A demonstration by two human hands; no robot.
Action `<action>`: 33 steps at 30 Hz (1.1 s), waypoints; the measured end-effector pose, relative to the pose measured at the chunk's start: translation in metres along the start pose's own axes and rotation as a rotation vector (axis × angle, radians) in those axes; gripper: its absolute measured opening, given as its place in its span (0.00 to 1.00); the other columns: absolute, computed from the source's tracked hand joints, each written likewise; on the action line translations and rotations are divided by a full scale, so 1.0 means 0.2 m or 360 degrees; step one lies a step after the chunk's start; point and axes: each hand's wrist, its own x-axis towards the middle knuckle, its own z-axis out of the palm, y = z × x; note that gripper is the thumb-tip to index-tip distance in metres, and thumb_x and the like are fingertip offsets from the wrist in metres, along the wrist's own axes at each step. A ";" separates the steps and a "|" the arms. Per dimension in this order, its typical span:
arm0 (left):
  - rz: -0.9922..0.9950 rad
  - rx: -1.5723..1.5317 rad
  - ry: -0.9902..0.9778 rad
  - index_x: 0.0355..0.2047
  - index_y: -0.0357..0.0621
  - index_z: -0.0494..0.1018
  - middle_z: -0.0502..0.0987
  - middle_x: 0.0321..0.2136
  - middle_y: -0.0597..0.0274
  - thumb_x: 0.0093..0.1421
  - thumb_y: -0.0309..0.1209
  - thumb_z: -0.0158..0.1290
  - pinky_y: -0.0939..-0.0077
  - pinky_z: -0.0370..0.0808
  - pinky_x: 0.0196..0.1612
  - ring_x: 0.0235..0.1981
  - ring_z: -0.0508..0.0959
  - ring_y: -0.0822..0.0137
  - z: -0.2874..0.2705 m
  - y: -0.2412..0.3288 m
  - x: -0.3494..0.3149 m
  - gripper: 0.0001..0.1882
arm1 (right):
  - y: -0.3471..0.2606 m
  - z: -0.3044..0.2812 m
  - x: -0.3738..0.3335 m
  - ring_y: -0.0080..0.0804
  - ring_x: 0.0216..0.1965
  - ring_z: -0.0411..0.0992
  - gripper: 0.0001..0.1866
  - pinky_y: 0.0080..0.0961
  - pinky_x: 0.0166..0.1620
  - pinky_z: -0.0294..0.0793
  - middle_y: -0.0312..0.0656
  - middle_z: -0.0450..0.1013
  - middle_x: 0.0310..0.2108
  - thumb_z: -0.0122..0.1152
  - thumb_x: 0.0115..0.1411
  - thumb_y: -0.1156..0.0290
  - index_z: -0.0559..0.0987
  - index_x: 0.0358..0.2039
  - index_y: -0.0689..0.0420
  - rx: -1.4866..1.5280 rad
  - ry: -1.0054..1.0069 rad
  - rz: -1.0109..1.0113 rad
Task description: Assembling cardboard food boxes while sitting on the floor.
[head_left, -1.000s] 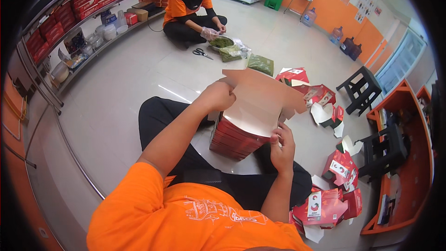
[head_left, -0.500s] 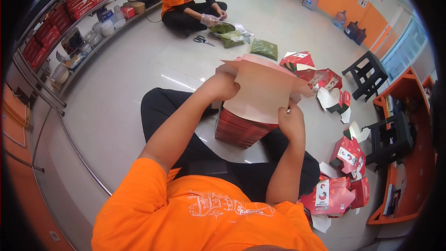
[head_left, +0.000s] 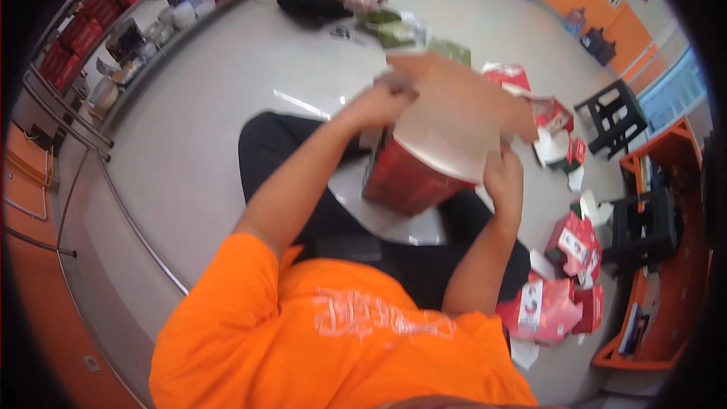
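Note:
A flat cardboard box blank (head_left: 450, 117), pale side up, lies over a tall stack of red box blanks (head_left: 416, 180) between my crossed legs. My left hand (head_left: 385, 100) is closed on the blank's left side, near its far flap. On the right side, my right hand (head_left: 503, 180) pinches the near right edge, fingers curled with the thumb up. Motion smears the blank and both hands, and some fingertips are hidden by the card.
Folded red boxes (head_left: 538, 310) lie on the floor to my right, beside black stools (head_left: 640, 231) and an orange shelf (head_left: 644, 360). Ahead, a co-worker (head_left: 318, 0) sits by green-filled bags (head_left: 401, 32) and scissors (head_left: 344, 33). A metal rack (head_left: 151, 68) stands at left.
The whole view has shifted and blurred. The blank's far flap now tilts differently and looks browner, with both hands still on its sides.

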 end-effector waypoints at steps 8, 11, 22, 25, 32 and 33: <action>-0.0036 -0.0229 0.0386 0.43 0.36 0.80 0.84 0.36 0.55 0.61 0.38 0.55 0.70 0.79 0.45 0.37 0.83 0.62 0.07 -0.26 0.06 0.18 | 0.21 -0.05 0.07 0.30 0.44 0.76 0.27 0.23 0.51 0.73 0.45 0.78 0.44 0.48 0.56 0.78 0.74 0.57 0.71 0.1313 0.0029 0.0397; -0.0090 -0.0242 0.0322 0.45 0.37 0.80 0.83 0.37 0.58 0.60 0.34 0.59 0.74 0.78 0.44 0.37 0.82 0.68 0.08 -0.27 0.00 0.17 | 0.20 -0.10 0.02 0.27 0.44 0.76 0.25 0.21 0.49 0.73 0.44 0.77 0.47 0.52 0.59 0.77 0.75 0.57 0.70 0.1443 0.0060 0.0467; -0.0228 -0.0566 0.0284 0.46 0.39 0.82 0.83 0.33 0.62 0.64 0.33 0.59 0.77 0.78 0.41 0.33 0.80 0.76 0.07 -0.27 -0.10 0.14 | -0.05 0.11 -0.04 0.46 0.42 0.76 0.28 0.34 0.50 0.74 0.55 0.75 0.44 0.54 0.54 0.75 0.77 0.58 0.61 0.0065 0.0229 0.0139; -0.0196 -0.0452 0.0176 0.50 0.39 0.80 0.83 0.38 0.59 0.65 0.31 0.57 0.76 0.79 0.43 0.36 0.82 0.73 0.05 -0.26 -0.10 0.15 | -0.02 0.14 -0.03 0.57 0.47 0.74 0.29 0.41 0.54 0.73 0.60 0.71 0.45 0.53 0.53 0.76 0.77 0.58 0.62 -0.0194 0.0326 0.0037; 0.0243 -0.0329 0.0201 0.62 0.39 0.70 0.77 0.54 0.50 0.64 0.24 0.48 0.72 0.77 0.53 0.46 0.81 0.62 0.09 -0.29 -0.10 0.25 | -0.02 0.12 0.04 0.59 0.56 0.71 0.30 0.42 0.61 0.69 0.65 0.70 0.53 0.53 0.52 0.77 0.76 0.59 0.62 -0.0352 0.0114 -0.0019; 0.0238 -0.0341 0.0224 0.62 0.39 0.70 0.77 0.54 0.50 0.64 0.24 0.48 0.72 0.77 0.53 0.46 0.81 0.62 0.10 -0.29 -0.09 0.25 | 0.00 0.10 0.04 0.58 0.57 0.71 0.29 0.41 0.61 0.68 0.66 0.72 0.53 0.53 0.52 0.77 0.77 0.58 0.63 -0.0361 0.0097 -0.0112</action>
